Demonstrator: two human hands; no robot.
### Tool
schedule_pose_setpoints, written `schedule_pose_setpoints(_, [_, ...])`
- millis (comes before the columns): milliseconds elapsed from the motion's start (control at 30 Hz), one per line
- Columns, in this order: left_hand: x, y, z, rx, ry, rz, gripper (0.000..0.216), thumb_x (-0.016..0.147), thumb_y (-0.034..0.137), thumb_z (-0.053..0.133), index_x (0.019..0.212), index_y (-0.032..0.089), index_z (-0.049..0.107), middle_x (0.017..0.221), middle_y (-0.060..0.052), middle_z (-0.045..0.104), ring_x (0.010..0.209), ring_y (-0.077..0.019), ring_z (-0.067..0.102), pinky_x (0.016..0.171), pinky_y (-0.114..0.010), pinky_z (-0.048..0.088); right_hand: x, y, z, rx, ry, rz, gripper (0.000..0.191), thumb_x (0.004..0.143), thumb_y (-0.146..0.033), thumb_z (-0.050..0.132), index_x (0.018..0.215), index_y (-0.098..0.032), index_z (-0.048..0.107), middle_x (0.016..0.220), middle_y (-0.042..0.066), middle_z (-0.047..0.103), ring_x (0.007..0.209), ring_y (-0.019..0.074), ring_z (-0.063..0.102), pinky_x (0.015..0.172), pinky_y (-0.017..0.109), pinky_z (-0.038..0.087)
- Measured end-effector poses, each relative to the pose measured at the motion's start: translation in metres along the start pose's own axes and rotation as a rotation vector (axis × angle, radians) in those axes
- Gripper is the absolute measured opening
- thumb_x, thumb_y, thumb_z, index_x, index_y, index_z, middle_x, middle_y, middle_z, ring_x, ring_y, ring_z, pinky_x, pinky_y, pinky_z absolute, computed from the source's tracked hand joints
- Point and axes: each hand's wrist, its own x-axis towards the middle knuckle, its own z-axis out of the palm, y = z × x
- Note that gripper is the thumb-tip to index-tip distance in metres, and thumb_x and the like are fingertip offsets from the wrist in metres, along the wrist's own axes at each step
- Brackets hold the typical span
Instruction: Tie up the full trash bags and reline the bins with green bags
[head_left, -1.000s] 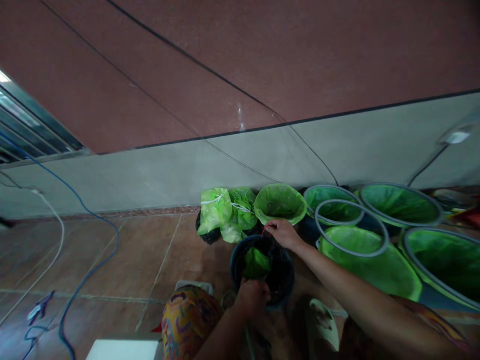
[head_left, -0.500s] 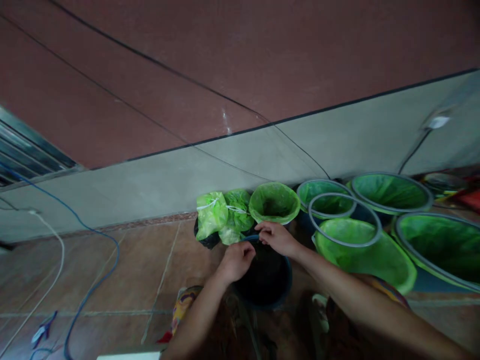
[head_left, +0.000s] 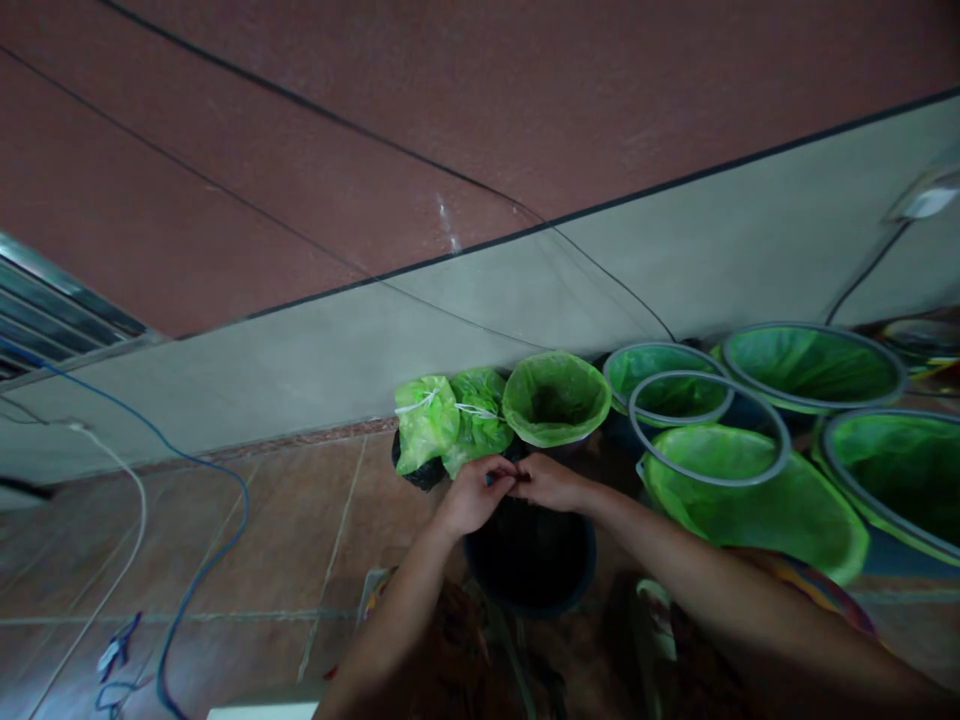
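Dk-blue bucket point(head_left: 536, 580) | rnd, blk inside | L hand point(head_left: 474, 497) + R hand point(head_left: 551, 482) meet; grips: can't tell

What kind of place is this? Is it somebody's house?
Maybe a house, maybe a small workplace; I can't tell which. It looks like a plain room or covered space, with a tiled floor, a painted wall and green-lined bins.

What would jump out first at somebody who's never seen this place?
Probably the bright green-lined bins, clustered at the lower right near the wall. Then the left hand and right hand, together over a dark bucket's far side. Two tied green bags sit just beyond the left hand.
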Motion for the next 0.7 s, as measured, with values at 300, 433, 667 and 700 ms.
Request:
schedule_pose_setpoints(300, [-0.018, -0.046, -0.003, 0.179, 0.024, -0.107, 0.019, 0.084, 0.021, 0.056, 0.086, 0.018, 0.074, 0.075, -0.002, 0.070, 0.068, -0.0148, 0.060, 0.064, -0.025, 0.043, -0.014, 0.005, -0.018, 0.214, -0.005, 0.165, 0.014, 0.070, -0.029, 0.064, 0.067, -0.016, 0.067, 0.051, -0.004, 0.054, 0.047, 0.0083, 0.049, 0.046, 0.020, 0.035])
schedule_pose_setpoints(433, [-0.021, -0.035, 0.000, 0.167, 0.201, -0.050, 0.024, 0.089, 0.029, 0.055, 0.087, 0.020, 0.077, 0.085, -0.006, 0.074, 0.081, -0.0184, 0.067, 0.079, -0.029, 0.049, -0.016, 0.009, -0.017, 0.147, -0.079, 0.178, 0.011, 0.067, -0.026, 0.065, 0.066, -0.015, 0.066, 0.052, -0.004, 0.055, 0.048, 0.0084, 0.049, 0.048, 0.020, 0.036])
schedule_pose_setpoints(667, [-0.015, -0.010, 0.009, -0.319, 0.371, -0.076, 0.025, 0.086, 0.037, 0.064, 0.092, 0.018, 0.079, 0.084, -0.005, 0.077, 0.076, -0.0168, 0.068, 0.076, -0.028, 0.055, -0.008, 0.006, -0.020, 0.310, -0.053, 0.167, 0.063, 0.059, -0.019, 0.073, 0.120, -0.014, 0.058, 0.061, -0.009, 0.057, 0.048, 0.0072, 0.048, 0.047, 0.019, 0.036])
schedule_pose_setpoints(700, [-0.016, -0.008, 0.010, -0.360, 0.347, -0.077, 0.025, 0.084, 0.037, 0.067, 0.092, 0.017, 0.079, 0.083, -0.005, 0.077, 0.076, -0.0167, 0.068, 0.076, -0.029, 0.055, -0.007, 0.006, -0.018, 0.314, -0.064, 0.167, 0.066, 0.060, -0.017, 0.072, 0.124, -0.014, 0.056, 0.060, -0.009, 0.056, 0.047, 0.0073, 0.048, 0.047, 0.019, 0.036])
